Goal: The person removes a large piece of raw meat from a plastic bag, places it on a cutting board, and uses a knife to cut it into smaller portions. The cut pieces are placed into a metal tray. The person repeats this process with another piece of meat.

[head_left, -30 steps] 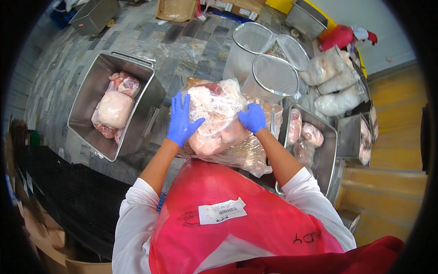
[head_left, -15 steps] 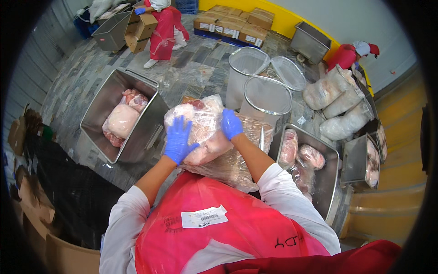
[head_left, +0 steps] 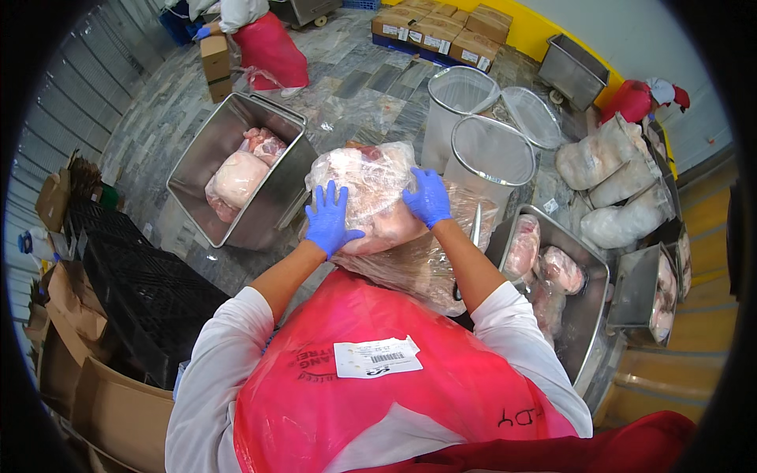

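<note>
A block of pale pink meat in clear plastic (head_left: 367,185) lies in front of me, on top of a plastic-wrapped bundle (head_left: 426,272). My left hand (head_left: 331,221), in a blue glove, rests flat on the block's left side with fingers spread. At its right edge, my right hand (head_left: 428,199), also blue-gloved, is curled against the block and its film; the fingertips are partly hidden. Just right of that hand a narrow metal blade (head_left: 476,226) points upward.
Left of the block stands a metal tub (head_left: 280,185) holding meat. Another metal tub (head_left: 595,315) with wrapped meat is at my right. Bag-lined round hoops (head_left: 493,177) stand beyond. Black crates (head_left: 150,292) and cardboard (head_left: 118,394) lie left. Two people work farther off.
The whole view has shifted, so the scene sits farther right. My right hand has loosened its curl slightly against the block. At the back, a person has bent down with a cardboard box.
</note>
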`<action>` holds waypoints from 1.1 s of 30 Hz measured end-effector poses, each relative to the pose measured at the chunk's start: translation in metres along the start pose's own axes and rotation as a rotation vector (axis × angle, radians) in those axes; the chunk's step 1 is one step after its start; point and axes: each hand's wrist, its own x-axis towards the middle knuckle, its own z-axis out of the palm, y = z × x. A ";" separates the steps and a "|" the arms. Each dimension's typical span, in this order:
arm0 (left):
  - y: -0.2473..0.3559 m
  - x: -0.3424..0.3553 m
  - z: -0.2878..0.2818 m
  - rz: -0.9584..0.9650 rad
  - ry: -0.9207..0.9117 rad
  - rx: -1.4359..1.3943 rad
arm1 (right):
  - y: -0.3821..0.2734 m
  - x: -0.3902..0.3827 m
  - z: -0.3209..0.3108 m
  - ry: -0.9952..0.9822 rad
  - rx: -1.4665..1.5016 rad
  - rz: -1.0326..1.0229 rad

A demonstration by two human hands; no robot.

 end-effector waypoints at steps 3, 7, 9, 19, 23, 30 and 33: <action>-0.010 0.005 0.008 0.046 0.057 -0.040 | -0.004 0.006 0.011 -0.066 -0.022 -0.115; -0.034 0.015 0.016 0.156 0.085 -0.098 | 0.000 0.025 0.015 -0.340 -0.253 -0.095; -0.043 0.020 0.014 0.178 0.076 -0.089 | 0.000 0.026 0.015 -0.303 -0.259 -0.133; -0.057 0.051 -0.042 0.137 -0.158 0.055 | 0.092 0.004 -0.021 0.177 0.361 0.614; -0.055 0.050 -0.052 0.077 -0.208 0.151 | 0.128 -0.064 -0.052 0.035 0.025 0.686; -0.029 0.047 -0.017 0.558 0.002 0.028 | 0.127 -0.173 -0.016 0.212 0.098 0.962; -0.008 0.046 0.008 0.625 0.086 -0.067 | 0.074 -0.139 -0.022 0.543 -0.209 0.452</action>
